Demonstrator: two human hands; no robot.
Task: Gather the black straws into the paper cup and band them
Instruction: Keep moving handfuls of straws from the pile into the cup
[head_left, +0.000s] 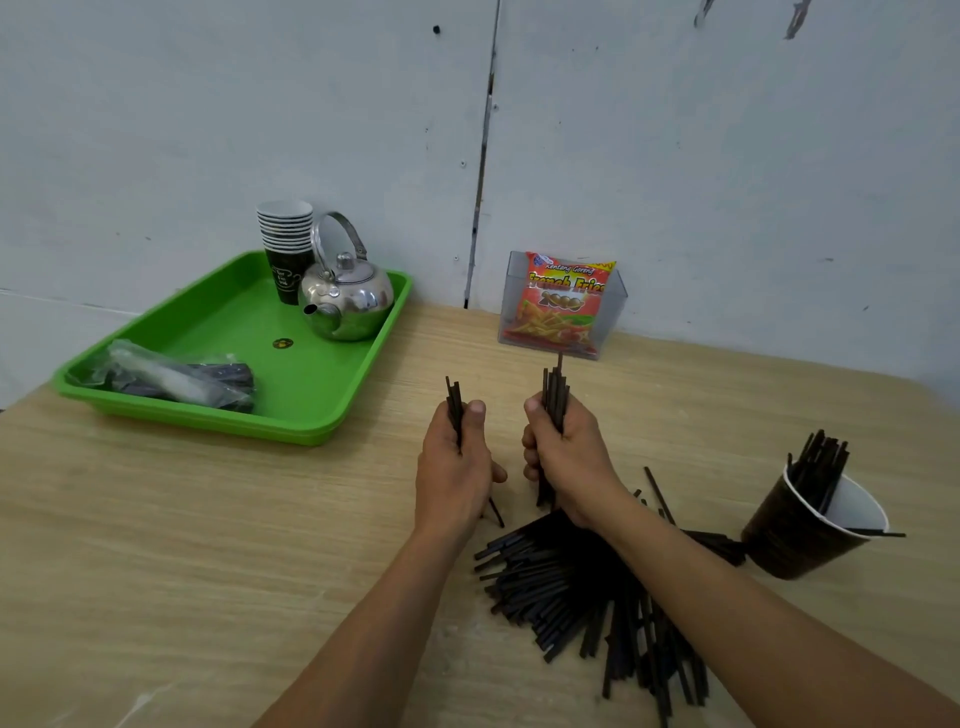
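The wooden tabletop (208, 545) carries a green tray (228, 332) at ten o'clock, a loose heap of black straws (566, 587) at five o'clock, and a tilted paper cup (789, 535) holding more straws at three o'clock. Left hand (454, 467) grips a few straws upright; right hand (563, 457) clenches a thicker bunch

Even, soft indoor light, sharp at centre.
Glare spots sit on the kettle (347, 296); faint shadows lie under the tray (223, 332); wide-angle bending curves the table (208, 545) edge.
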